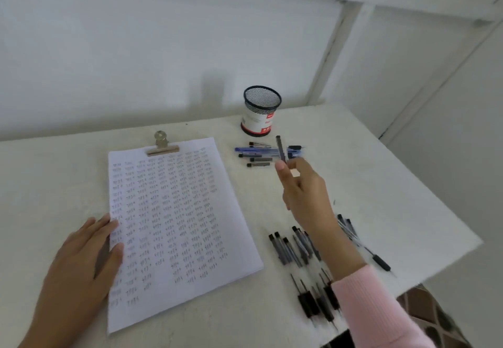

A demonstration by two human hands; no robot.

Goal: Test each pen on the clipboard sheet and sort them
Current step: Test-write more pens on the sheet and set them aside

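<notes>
The right hand [304,192] pinches one dark pen [281,151], its long axis nearly upright, close by the far row of pens [261,154] lying crosswise near the mesh cup [260,111]. The left hand [89,252] rests flat, fingers straight, on the left edge of the sheet [177,225], well apart from them. Joining that row would likely mean tipping the pen sideways with the right hand.

- Right arm: pink ribbed knit sleeve [381,309], cuff ending at the wrist; right hand [304,192] bare.
- Left hand [81,260] and forearm bare.
- Below the sleeve: brown fabric [432,317] with a pale lattice pattern.
</notes>
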